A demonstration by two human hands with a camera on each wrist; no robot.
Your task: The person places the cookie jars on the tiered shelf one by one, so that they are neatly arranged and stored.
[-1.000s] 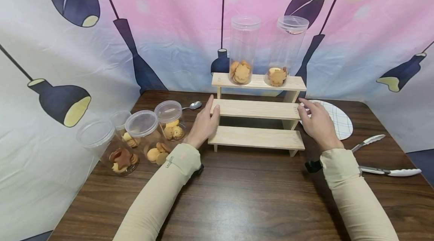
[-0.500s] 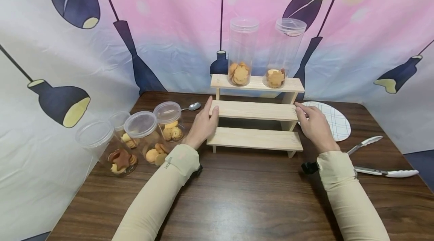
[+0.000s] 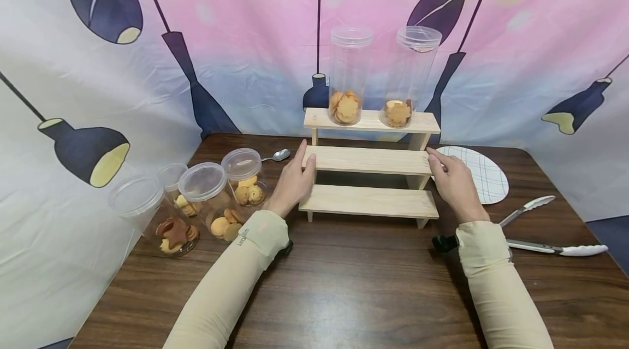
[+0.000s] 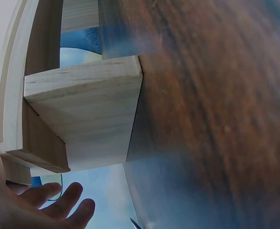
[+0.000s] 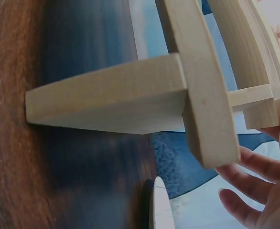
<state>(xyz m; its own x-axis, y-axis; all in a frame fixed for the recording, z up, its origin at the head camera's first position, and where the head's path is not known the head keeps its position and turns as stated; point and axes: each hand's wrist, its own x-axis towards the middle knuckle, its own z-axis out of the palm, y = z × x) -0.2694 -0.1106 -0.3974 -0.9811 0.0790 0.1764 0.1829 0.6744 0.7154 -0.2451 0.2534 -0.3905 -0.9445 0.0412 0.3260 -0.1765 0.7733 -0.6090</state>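
Observation:
A three-tier wooden display stand (image 3: 373, 159) stands on the table, its middle and lower shelves bare. My left hand (image 3: 293, 182) grips the left end of the middle shelf, thumb at its front and index finger pointing back. At the opposite end, my right hand (image 3: 454, 182) holds the same shelf between thumb and index finger. In each wrist view the other fingers (image 4: 63, 202) hang loosely beside the wood. Two tall clear jars, a left one (image 3: 348, 76) and a right one (image 3: 410, 76), stand on the top shelf with cookies at the bottom.
Several lidded cookie jars (image 3: 203, 190) cluster on the table at the left. A metal spoon (image 3: 280, 155) lies behind them. To the right are a white checked plate (image 3: 479, 174) and a pair of white-tipped tongs (image 3: 550, 248). A printed curtain hangs close behind.
My right hand has moved slightly left and closed in on the shelf's right end. The left hand stays at its end. The whole view has shifted a little.

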